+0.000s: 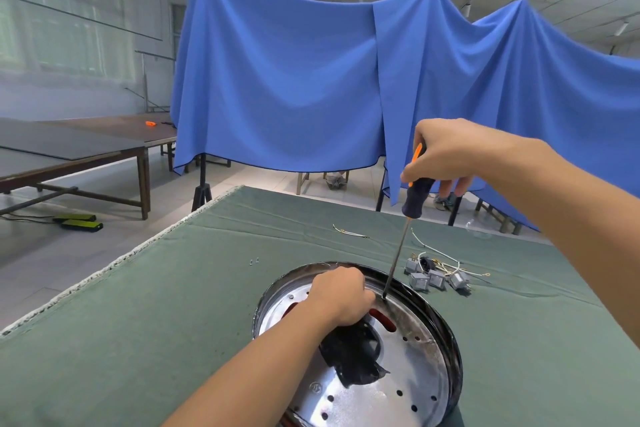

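A head-worn view looked down on a table covered in green cloth point(138, 322). In the lower centre of the frame sat a round, shiny metal appliance base point(398, 392) with a dark rim, small holes and a ragged black piece point(356, 360) near its middle.

The right hand point(446, 156), at centre right, was closed round the black and orange handle of a long screwdriver point(415, 194). The shaft ran steeply down and left, and its tip met the base just inside the far rim.

The left hand point(341, 295) rested on the base just left of the tip, knuckles up and fingers curled under. Whether they pinched anything was hidden.

Right of the base lay a cluster of grey switches point(436, 277) with white wires. Two small screws point(254, 262) lay on the cloth to the upper left of the base. A blue sheet point(294, 80) hung across the background.

The step appeared to be working a screw near the rim. To do it well, the shaft should probably stand in line with the screw and be pressed down firmly while turning. The left hand should keep the base from spinning, with its fingers clear of the tip in case it slips.
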Motion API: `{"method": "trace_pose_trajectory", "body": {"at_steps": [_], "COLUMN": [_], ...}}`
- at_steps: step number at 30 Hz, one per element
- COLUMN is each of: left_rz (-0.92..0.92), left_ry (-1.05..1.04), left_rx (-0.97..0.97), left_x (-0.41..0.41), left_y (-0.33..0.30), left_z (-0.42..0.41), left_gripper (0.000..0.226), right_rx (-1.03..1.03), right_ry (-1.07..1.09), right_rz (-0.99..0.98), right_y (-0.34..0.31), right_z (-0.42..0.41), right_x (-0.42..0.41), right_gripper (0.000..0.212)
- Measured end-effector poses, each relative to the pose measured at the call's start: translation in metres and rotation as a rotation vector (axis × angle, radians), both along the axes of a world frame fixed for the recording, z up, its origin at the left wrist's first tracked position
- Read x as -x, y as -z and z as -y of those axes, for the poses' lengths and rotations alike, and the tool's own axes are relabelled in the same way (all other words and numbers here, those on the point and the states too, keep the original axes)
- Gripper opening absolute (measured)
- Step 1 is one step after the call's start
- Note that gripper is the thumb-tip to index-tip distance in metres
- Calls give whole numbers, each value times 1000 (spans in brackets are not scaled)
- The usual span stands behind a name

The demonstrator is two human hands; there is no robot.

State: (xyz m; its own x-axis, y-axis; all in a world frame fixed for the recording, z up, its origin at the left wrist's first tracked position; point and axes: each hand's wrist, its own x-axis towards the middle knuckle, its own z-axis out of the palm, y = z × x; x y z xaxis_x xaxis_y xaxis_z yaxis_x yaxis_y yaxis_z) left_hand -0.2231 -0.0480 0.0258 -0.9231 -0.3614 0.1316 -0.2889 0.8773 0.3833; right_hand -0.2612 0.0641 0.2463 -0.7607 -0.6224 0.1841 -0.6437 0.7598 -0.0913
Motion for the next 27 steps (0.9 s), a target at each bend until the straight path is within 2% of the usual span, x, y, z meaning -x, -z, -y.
{"method": "trace_pose_trajectory", "body": {"at_steps": [2,8,10,13,15,20,25,27], "left_rz": [4,0,2,0,-3,-2,15,26], "left_ry": [0,-6,-9,-12,-14,-14,-7,-5], "left_rx": [1,4,6,12,15,23,45,57], "left_x": [0,0,0,0,0,0,0,1], "left_y": [0,1,1,1,1,2,2,1], "left_z": [0,-1,-1,-1,0,-2,-1,-1], "left_gripper": [23,24,24,22,22,22,21,20], "right_rx": [49,117,80,44,83,141,208,294], "right_ry": [-16,110,85,-14,-42,77,69,71], "right_rz": [-17,-340,-328,-91,-37,-273,-348,-362], "right_y": [2,13,13,7,6,11,17,7], "right_z": [-2,0,0,-2,-3,-3,-14,-24], "right_x": [1,0,-1,-5,-5,-4,-4,-2], "right_gripper": [20,22,26,21,18,17,19,19]}}
